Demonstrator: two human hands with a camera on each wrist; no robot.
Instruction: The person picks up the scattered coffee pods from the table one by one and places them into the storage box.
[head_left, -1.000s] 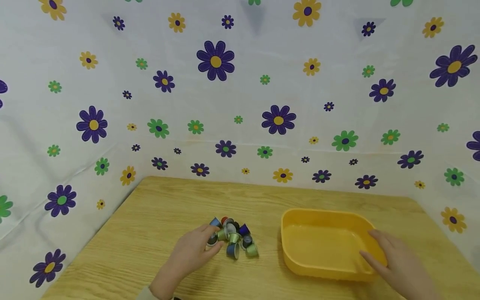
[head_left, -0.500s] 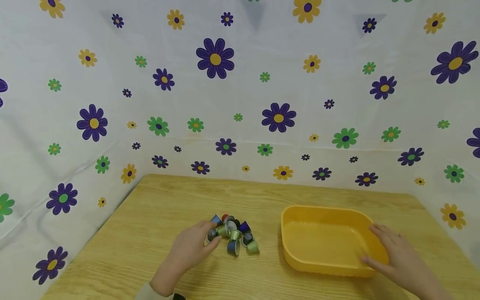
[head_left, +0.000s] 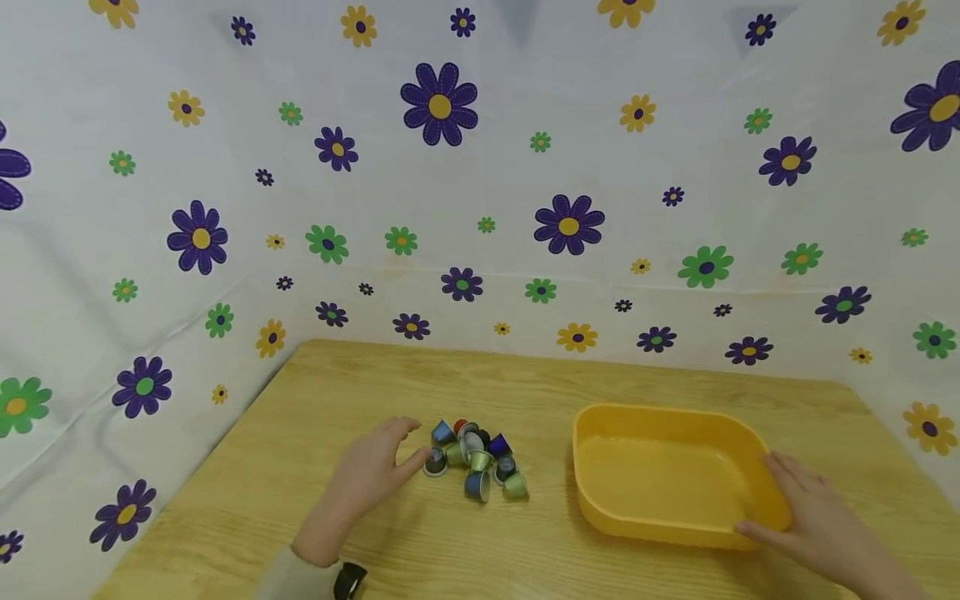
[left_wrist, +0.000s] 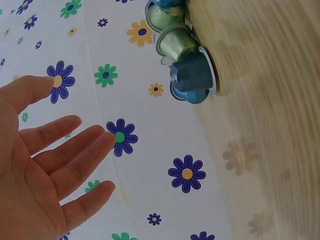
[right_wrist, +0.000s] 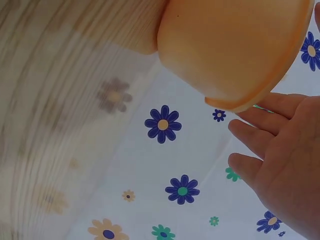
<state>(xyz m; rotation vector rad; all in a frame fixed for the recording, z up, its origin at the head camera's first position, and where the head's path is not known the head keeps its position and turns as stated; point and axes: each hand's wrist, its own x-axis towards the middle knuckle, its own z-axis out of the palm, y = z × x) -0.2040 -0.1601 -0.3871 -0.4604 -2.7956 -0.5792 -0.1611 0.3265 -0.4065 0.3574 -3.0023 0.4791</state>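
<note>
Nothing gripped by left hand (head_left: pixel 367 471), fingers relaxed, just beside capsules (head_left: pixel 481 461) piled on counter (head_left: pixel 540 558). Right hand (head_left: pixel 821 521) placed, fingers extended, at end of yellow tub (head_left: pixel 667 479); contact unclear. Pick-up approach presumed; nearest capsule (head_left: pixel 435 461) would need to be pinched.

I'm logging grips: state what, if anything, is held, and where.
The left hand holds nothing. The right hand is at the right end of the yellow tub; whether it grips there cannot be told.
</note>
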